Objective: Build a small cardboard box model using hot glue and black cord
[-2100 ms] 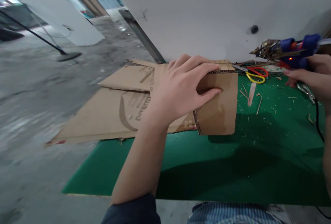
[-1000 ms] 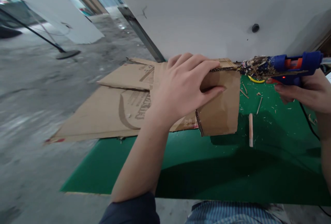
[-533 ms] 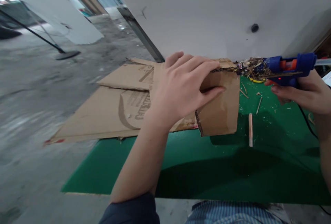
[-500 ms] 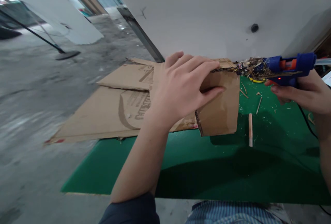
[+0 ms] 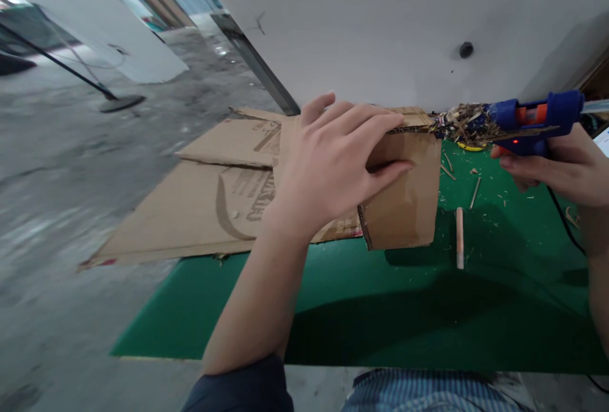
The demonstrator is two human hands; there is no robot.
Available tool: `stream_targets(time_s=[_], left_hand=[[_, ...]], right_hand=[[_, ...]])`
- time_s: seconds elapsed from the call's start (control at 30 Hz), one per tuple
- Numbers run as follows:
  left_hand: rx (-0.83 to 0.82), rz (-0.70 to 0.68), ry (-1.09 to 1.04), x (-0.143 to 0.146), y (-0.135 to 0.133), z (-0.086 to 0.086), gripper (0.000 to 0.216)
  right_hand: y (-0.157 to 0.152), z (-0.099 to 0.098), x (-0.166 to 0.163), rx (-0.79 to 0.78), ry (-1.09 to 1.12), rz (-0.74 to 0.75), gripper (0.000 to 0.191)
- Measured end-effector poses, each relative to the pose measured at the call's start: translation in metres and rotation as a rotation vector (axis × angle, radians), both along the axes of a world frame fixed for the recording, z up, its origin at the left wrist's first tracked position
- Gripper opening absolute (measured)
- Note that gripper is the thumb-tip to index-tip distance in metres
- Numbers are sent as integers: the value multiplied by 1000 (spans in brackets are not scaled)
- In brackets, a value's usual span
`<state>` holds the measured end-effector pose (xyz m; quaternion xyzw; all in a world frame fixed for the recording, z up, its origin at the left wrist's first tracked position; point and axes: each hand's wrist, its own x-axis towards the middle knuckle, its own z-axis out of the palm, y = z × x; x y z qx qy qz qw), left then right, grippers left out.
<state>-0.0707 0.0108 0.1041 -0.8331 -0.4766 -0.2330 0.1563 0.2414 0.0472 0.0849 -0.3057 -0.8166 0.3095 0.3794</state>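
My left hand [image 5: 328, 161] lies over the top of a folded cardboard piece [image 5: 404, 202], its thumb on the near face and its fingers across the upper part. In my right hand [image 5: 566, 167] is a blue hot glue gun [image 5: 537, 120], held level with a finger at its orange trigger. A small red light glows on its body, and a clear glue stick [image 5: 594, 106] sticks out of its back. Wood chips and glue crust the front of the gun. Its tip meets the right end of the cardboard's top edge; any glue bead there is too small to make out.
A large printed cardboard sheet [image 5: 190, 209] lies on the green table [image 5: 380, 323], overhanging its left side. Near the right lie a short wooden stick [image 5: 459, 238], wood scraps and a yellow ring-shaped thing [image 5: 471, 146]. The gun's black cord [image 5: 566, 220] trails down. A white wall [image 5: 380, 18] stands behind.
The view has shifted very slightly. Both hands, the cardboard and the glue gun keep nearly the same positions; the back of the gun sits a touch differently.
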Motion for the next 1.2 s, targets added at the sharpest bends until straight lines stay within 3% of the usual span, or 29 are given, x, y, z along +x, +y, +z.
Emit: stream_targets(time_s=[0.27, 0.57, 1.03, 1.2], left_hand=[[-24, 13, -3, -1, 1, 0, 42], [-44, 28, -16, -3, 1, 0, 43], [-13, -8, -30, -5, 2, -1, 40], [-31, 13, -40, -4, 2, 0, 39]], right_hand=[[0, 2, 5, 14, -6, -3, 10], [-1, 7, 4, -2, -22, -47, 20], [1, 7, 9, 8, 3, -39, 14], [1, 6, 10, 26, -11, -34, 20]])
